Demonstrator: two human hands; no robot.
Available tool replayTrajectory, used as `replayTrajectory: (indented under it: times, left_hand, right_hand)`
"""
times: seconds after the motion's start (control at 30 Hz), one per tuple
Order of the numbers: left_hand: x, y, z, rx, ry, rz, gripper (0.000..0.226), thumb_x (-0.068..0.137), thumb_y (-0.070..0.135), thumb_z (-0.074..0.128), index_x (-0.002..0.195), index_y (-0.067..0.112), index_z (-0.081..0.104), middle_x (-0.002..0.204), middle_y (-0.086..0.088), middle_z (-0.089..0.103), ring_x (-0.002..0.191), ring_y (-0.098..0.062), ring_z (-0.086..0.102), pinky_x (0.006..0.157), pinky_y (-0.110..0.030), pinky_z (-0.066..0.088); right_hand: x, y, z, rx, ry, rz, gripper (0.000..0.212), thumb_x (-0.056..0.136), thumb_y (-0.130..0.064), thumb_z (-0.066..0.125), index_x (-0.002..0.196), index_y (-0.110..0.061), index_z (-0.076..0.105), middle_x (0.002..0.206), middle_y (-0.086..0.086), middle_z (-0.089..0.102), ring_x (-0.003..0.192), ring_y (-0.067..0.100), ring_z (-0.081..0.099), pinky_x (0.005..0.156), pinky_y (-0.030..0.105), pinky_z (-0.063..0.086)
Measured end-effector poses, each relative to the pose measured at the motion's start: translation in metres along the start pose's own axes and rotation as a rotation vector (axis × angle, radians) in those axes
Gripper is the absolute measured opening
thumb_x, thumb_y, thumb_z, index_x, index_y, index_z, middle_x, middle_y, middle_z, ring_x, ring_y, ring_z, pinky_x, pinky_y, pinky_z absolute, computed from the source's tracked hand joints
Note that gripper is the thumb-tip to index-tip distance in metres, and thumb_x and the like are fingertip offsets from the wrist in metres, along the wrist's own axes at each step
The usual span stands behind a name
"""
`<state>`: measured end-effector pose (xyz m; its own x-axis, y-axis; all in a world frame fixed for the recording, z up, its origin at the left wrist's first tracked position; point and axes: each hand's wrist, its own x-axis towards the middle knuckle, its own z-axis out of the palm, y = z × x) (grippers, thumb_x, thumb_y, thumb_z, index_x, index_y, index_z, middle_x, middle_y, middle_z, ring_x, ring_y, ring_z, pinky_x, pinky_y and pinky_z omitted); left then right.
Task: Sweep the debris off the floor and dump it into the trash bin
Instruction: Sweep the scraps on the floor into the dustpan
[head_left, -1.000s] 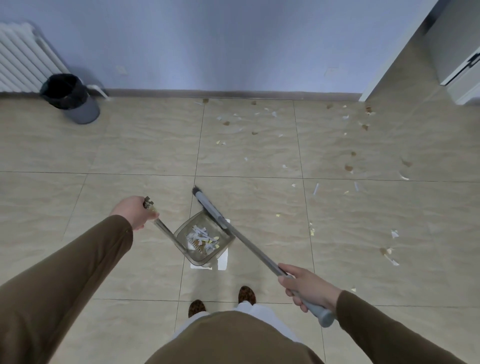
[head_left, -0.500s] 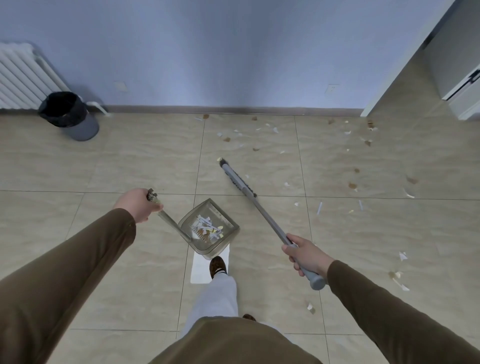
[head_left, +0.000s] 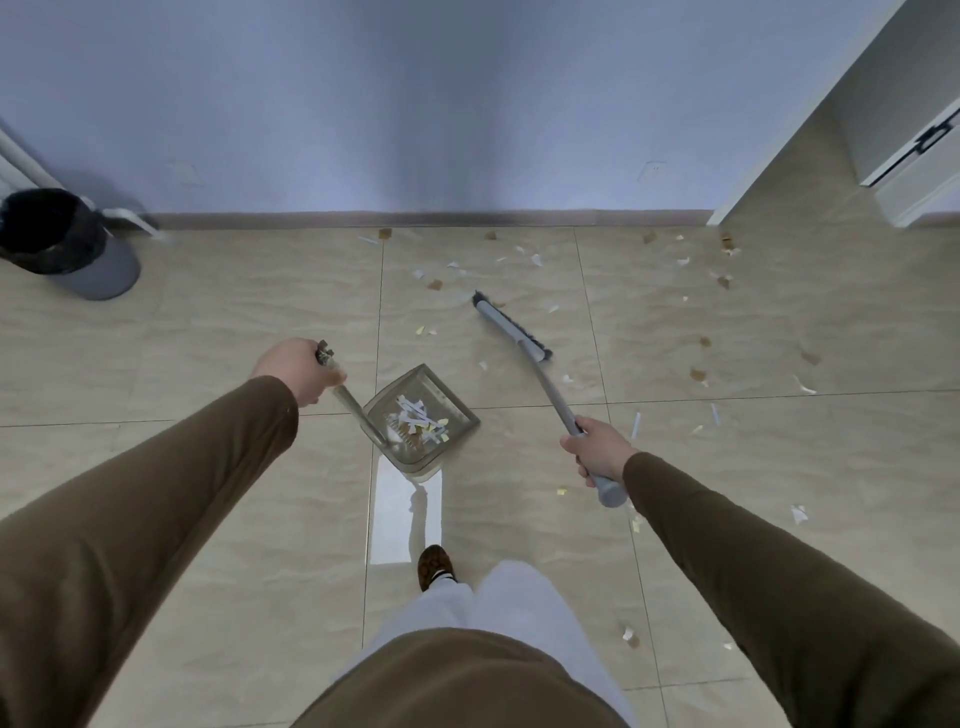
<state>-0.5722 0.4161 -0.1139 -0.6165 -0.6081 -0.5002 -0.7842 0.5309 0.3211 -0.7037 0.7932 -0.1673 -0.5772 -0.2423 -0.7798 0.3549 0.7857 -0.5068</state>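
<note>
The left hand (head_left: 296, 370) is curled round the top of the dustpan (head_left: 421, 422) handle, holding the pan over the middle of the floor (head_left: 208, 332), its mouth turned toward the far wall (head_left: 467, 104). White and yellowish paper scraps (head_left: 418, 420) lie heaped inside the pan. The right hand (head_left: 600, 451) grips the broom (head_left: 540, 379) near the upper end of its grey shaft, fingers wrapped round it; the shaft slants away from the person and to the left, and the brush head lies ahead of the pan and to its right, whether touching the tiles or just above them I cannot tell. Loose debris (head_left: 696, 374), white slips and brown bits, is strewn over the tiles along the far edge of the floor by the skirting and over its right side, with a few pieces beside the person's right arm. The bin (head_left: 62, 244), grey with a black liner, stands at the floor's far left corner against the wall, well apart from the pan. One brown shoe (head_left: 435, 564) is planted just behind the pan.
</note>
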Motion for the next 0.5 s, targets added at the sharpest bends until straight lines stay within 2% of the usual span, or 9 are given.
replayTrajectory:
  times: [0.13,0.27,0.5]
  left_hand:
    - [0.032,0.024,-0.008,0.041,-0.015,0.029,0.023,0.090,0.032,0.071,0.078,0.015,0.061,0.082,-0.010,0.073,0.076,-0.027,0.075,0.081,-0.043,0.063]
    - [0.054,0.042,-0.009,0.048,-0.033,0.024,0.022,0.089,0.031,0.073,0.083,0.012,0.066,0.085,-0.012,0.075,0.078,-0.027,0.075,0.083,-0.042,0.062]
    - [0.083,0.062,-0.014,0.052,-0.039,-0.029,0.025,0.088,0.031,0.074,0.093,0.008,0.069,0.083,-0.011,0.075,0.075,-0.025,0.076,0.082,-0.042,0.063]
  right_hand:
    - [0.032,-0.035,-0.007,-0.057,0.009,0.020,0.043,0.102,-0.021,0.050,0.143,-0.013,0.042,0.079,0.009,0.054,0.057,0.018,0.049,0.044,0.027,0.045]
    - [0.063,-0.059,-0.010,-0.122,0.004,0.052,0.042,0.101,-0.022,0.052,0.141,-0.009,0.044,0.080,0.012,0.055,0.057,0.020,0.051,0.047,0.030,0.047]
    - [0.069,-0.066,-0.017,-0.295,-0.201,0.105,0.038,0.102,-0.023,0.049,0.138,-0.010,0.043,0.073,0.011,0.056,0.051,0.017,0.050,0.044,0.027,0.045]
